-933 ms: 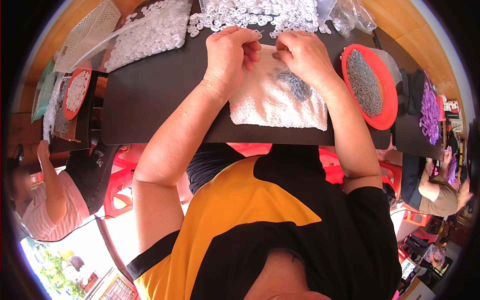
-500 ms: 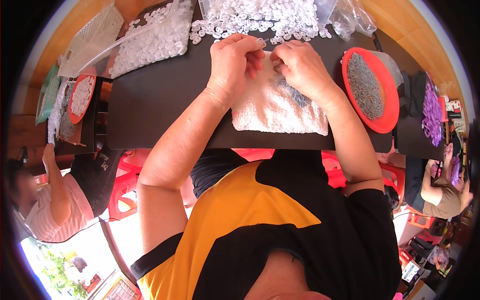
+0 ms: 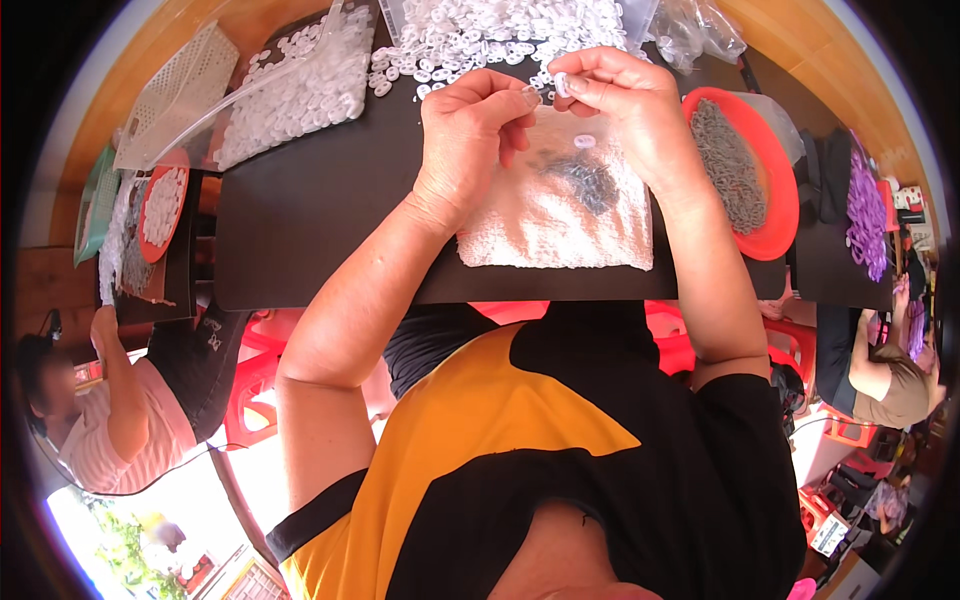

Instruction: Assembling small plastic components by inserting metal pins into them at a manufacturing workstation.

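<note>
Between thumb and forefinger, my right hand (image 3: 630,105) pinches a small white oval plastic piece (image 3: 561,85). My left hand (image 3: 470,125) is closed just to its left, its thumb and forefinger pressed together; whatever they hold is too small to make out. Both hands are raised over the far edge of a pale towel (image 3: 540,235). On the towel lies a little heap of thin grey metal pieces (image 3: 590,182), with one loose white oval piece (image 3: 585,142) beyond it. Past my hands, a large pile of similar white pieces (image 3: 490,38) spills from a clear container.
A red oval dish (image 3: 775,225) of grey metal pieces stands at right. At left are a clear bag of white pieces (image 3: 300,105), a white perforated basket (image 3: 180,95) and a smaller red dish (image 3: 150,235). Other people sit at both sides; purple pieces (image 3: 865,215) lie far right.
My right hand has moved up and away from the grey heap, uncovering it and the loose white piece. A white oval piece now shows in its fingers. My left hand stays nearly in place.
</note>
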`<state>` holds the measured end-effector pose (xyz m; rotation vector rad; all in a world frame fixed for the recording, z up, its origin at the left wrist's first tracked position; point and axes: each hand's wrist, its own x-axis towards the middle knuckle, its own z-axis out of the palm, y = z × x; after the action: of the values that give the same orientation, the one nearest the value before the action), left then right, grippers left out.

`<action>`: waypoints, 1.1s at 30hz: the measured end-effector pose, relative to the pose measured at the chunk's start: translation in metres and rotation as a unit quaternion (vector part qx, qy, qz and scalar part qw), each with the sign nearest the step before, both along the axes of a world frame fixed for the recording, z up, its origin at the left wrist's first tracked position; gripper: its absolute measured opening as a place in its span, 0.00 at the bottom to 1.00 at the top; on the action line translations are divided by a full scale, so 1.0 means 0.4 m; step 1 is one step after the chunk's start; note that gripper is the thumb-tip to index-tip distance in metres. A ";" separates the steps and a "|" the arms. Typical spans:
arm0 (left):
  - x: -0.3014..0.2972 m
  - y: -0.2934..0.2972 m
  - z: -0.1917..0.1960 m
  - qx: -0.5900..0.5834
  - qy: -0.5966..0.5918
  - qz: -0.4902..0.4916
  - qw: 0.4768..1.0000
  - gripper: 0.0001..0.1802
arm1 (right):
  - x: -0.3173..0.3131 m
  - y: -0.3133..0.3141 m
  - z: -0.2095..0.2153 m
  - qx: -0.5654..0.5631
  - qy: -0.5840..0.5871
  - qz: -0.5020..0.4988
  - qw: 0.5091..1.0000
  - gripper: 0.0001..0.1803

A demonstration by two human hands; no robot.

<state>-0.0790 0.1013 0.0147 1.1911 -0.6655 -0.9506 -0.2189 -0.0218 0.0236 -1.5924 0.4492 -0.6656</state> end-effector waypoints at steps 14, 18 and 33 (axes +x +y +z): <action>-0.004 -0.002 -0.007 -0.001 -0.019 0.009 1.000 0.06 | 0.012 0.023 -0.006 -0.046 -0.023 -0.006 0.999 0.08; -0.007 0.002 -0.008 0.002 -0.023 -0.004 1.000 0.06 | 0.020 0.036 -0.011 -0.049 -0.034 0.002 0.998 0.08; -0.019 0.002 -0.011 -0.104 -0.025 -0.001 0.994 0.11 | 0.000 -0.004 -0.006 0.091 -0.007 0.069 0.993 0.08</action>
<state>-0.0866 0.1021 0.0102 1.0315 -0.7869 -0.8332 -0.2188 -0.0235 0.0212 -1.4306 0.3757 -0.5145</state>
